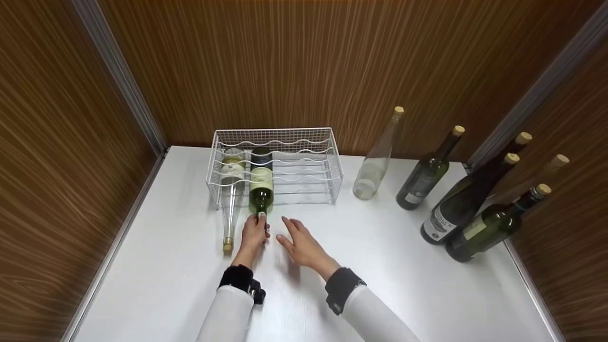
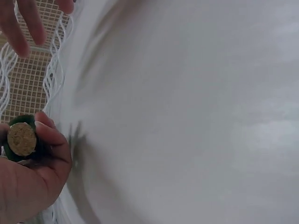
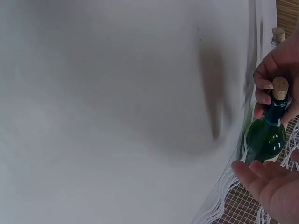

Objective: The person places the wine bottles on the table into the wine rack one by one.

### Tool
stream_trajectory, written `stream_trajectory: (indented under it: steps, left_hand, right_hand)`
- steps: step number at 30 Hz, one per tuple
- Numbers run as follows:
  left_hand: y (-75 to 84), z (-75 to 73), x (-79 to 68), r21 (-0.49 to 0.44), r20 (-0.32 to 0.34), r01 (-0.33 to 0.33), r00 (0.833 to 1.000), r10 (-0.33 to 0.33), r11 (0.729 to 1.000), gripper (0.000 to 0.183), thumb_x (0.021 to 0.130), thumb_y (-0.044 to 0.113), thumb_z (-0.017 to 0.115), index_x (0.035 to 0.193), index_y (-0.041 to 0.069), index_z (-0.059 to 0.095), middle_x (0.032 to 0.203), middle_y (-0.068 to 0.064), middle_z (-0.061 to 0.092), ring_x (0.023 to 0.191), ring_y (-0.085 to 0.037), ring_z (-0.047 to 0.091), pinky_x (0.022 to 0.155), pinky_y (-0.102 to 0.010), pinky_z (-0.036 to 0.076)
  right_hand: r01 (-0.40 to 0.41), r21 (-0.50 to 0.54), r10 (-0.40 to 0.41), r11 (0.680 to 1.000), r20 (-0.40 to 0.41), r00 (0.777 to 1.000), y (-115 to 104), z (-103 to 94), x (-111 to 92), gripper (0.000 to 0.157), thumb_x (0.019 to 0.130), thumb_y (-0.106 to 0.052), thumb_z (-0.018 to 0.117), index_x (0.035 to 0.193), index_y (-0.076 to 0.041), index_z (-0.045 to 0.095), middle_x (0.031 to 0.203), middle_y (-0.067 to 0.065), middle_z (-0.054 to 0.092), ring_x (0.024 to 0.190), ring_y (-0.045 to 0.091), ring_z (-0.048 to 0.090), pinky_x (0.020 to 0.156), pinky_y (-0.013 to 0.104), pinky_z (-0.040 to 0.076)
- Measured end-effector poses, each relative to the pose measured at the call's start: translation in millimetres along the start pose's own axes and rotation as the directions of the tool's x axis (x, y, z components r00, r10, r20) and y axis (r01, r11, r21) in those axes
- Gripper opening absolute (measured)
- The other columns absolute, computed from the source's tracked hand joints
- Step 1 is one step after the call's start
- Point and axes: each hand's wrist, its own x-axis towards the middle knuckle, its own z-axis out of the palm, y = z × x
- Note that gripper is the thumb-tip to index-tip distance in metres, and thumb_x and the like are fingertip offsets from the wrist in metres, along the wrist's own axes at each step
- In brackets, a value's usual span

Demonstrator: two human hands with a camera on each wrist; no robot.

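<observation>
Settling green bottle [image 1: 261, 175]: apparently your step, left of frame centre.
Left hand [image 1: 255, 233]: gripping its neck.
Right hand [image 1: 303, 244]: wide, empty.
Rack [image 1: 304, 134]: probably steady it, then release.

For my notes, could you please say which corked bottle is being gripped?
The green glass bottle lying in the white wire rack: the left hand grips its neck, no other's.

The wire bottle rack [image 1: 304, 135] looks metal. In it, the green wine bottle [image 1: 261, 195] is glossy glass; behind the rack, wood-grained panelling [image 1: 266, 66].
</observation>
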Motion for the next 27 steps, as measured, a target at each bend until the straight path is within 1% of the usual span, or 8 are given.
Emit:
stream_trajectory:
  steps: [2, 4, 7, 8, 11, 19, 22, 27]
  left_hand:
    - [2.9, -1.0, -1.7, 0.127, -0.034, -0.054, 0.998, 0.059, 0.990, 0.038, 0.105, 0.026, 0.046, 0.128, -0.005, 0.048, 0.094, -0.020, 0.062, 0.074, -0.026, 0.061, 0.057, -0.030, 0.049]
    - [6.3, -1.9, -3.8, 0.230, -0.059, -0.111, 0.990, 0.127, 0.967, 0.043, 0.103, 0.024, 0.049, 0.132, -0.008, 0.047, 0.103, -0.025, 0.062, 0.090, -0.034, 0.062, 0.073, -0.039, 0.051]
    - [12.2, -3.2, -8.9, 0.343, -0.078, -0.186, 0.971, 0.225, 0.921, 0.048, 0.101, 0.021, 0.053, 0.132, -0.015, 0.045, 0.115, -0.032, 0.059, 0.111, -0.042, 0.056, 0.094, -0.049, 0.045]
    - [14.0, -3.6, -11.4, 0.366, -0.073, -0.200, 0.967, 0.243, 0.909, 0.050, 0.101, 0.020, 0.054, 0.134, -0.016, 0.043, 0.118, -0.035, 0.056, 0.114, -0.045, 0.054, 0.098, -0.052, 0.042]
    - [19.0, -4.5, -20.5, 0.430, -0.060, -0.210, 0.964, 0.260, 0.878, 0.056, 0.100, 0.022, 0.055, 0.138, -0.015, 0.039, 0.124, -0.038, 0.050, 0.119, -0.049, 0.049, 0.100, -0.055, 0.039]
    - [30.2, -3.5, -42.8, 0.568, 0.025, -0.181, 0.979, 0.202, 0.803, 0.070, 0.102, 0.036, 0.051, 0.150, -0.008, 0.025, 0.149, -0.033, 0.029, 0.135, -0.048, 0.030, 0.105, -0.061, 0.031]
    - [34.7, -0.1, -48.6, 0.605, 0.056, -0.203, 0.975, 0.213, 0.770, 0.072, 0.102, 0.038, 0.051, 0.152, -0.005, 0.024, 0.152, -0.032, 0.024, 0.139, -0.047, 0.025, 0.104, -0.064, 0.030]
    - [40.0, 7.8, -55.6, 0.622, 0.087, -0.264, 0.959, 0.270, 0.737, 0.072, 0.100, 0.040, 0.054, 0.152, -0.003, 0.027, 0.152, -0.032, 0.024, 0.140, -0.046, 0.023, 0.105, -0.063, 0.031]
  right_hand:
    - [-0.006, 0.009, 0.006, 1.000, 0.000, 1.000, 1, -0.9, -1, 0.060, 0.105, -0.041, 0.044, 0.151, -0.004, 0.034, 0.144, 0.025, 0.040, 0.132, 0.038, 0.042, 0.108, 0.047, 0.035]
    - [-0.014, 0.023, 0.014, 1.000, 0.003, 1.000, 3, -2.4, -3, 0.061, 0.105, -0.041, 0.043, 0.152, -0.004, 0.033, 0.144, 0.025, 0.040, 0.133, 0.038, 0.041, 0.109, 0.048, 0.035]
    - [-0.033, 0.041, 0.032, 0.999, 0.009, 0.999, 6, -5.7, -5, 0.062, 0.105, -0.043, 0.042, 0.152, -0.005, 0.032, 0.145, 0.025, 0.038, 0.133, 0.038, 0.040, 0.108, 0.049, 0.035]
    - [-0.038, 0.044, 0.038, 0.998, 0.008, 0.999, 7, -7.0, -6, 0.062, 0.105, -0.043, 0.042, 0.153, -0.005, 0.031, 0.146, 0.025, 0.038, 0.134, 0.038, 0.040, 0.109, 0.049, 0.035]
    - [-0.042, 0.051, 0.042, 0.998, -0.004, 0.999, 12, -10.6, -9, 0.062, 0.105, -0.043, 0.042, 0.152, -0.004, 0.031, 0.145, 0.026, 0.038, 0.133, 0.039, 0.040, 0.109, 0.050, 0.034]
    - [-0.075, 0.064, 0.077, 0.995, -0.017, 0.997, 28, -18.7, -19, 0.062, 0.105, -0.042, 0.041, 0.153, -0.004, 0.030, 0.146, 0.026, 0.037, 0.135, 0.041, 0.038, 0.109, 0.052, 0.033]
    - [-0.116, 0.066, 0.117, 0.991, -0.013, 0.993, 34, -22.2, -22, 0.064, 0.105, -0.046, 0.040, 0.153, -0.006, 0.029, 0.148, 0.025, 0.036, 0.136, 0.041, 0.037, 0.110, 0.053, 0.032]
    - [-0.158, 0.074, 0.161, 0.985, -0.027, 0.987, 43, -29.2, -29, 0.065, 0.104, -0.047, 0.039, 0.153, -0.006, 0.030, 0.148, 0.025, 0.035, 0.136, 0.041, 0.036, 0.110, 0.053, 0.031]
